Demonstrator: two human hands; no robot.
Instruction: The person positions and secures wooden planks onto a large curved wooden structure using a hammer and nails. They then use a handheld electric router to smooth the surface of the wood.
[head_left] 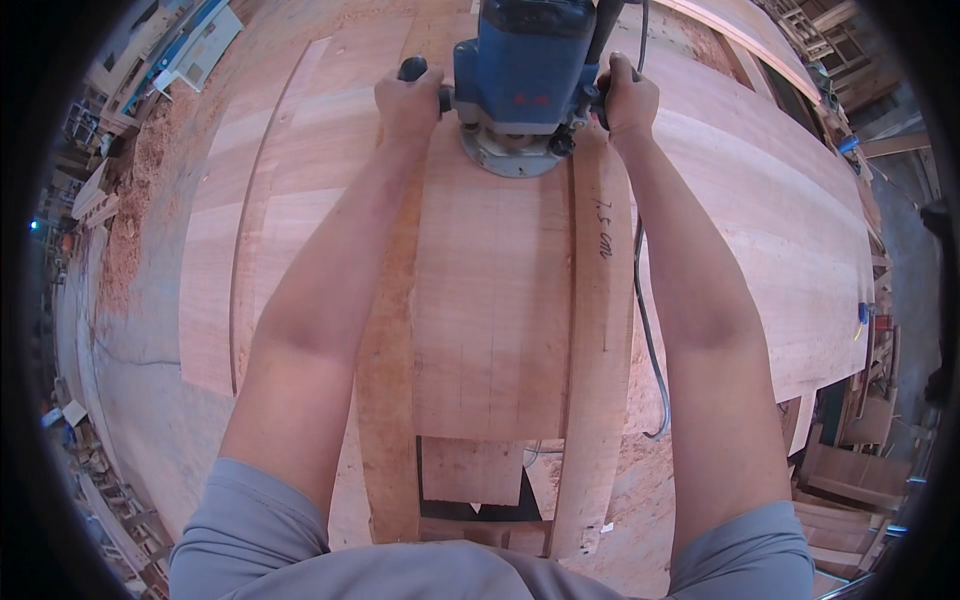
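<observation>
A blue plunge router (524, 85) stands at the far middle, its round base plate resting over a wide wooden panel (490, 300). My left hand (408, 100) is closed around the black knob handle on the router's left. The opposite handle is gripped by my right hand (630, 98). Both arms reach straight forward. Two long wooden strips lie along the panel, a left strip (387, 400) and a right strip (600, 300) with handwriting on it. The router's base sits between them. Its cutter is hidden.
A black power cord (648, 340) hangs down beside the right strip. Another board (470, 470) shows below the panel's near edge. Sawdust (135, 210) covers the floor at left. A blue and white machine (195, 55) stands at far left, and stacked wood (855, 475) lies at right.
</observation>
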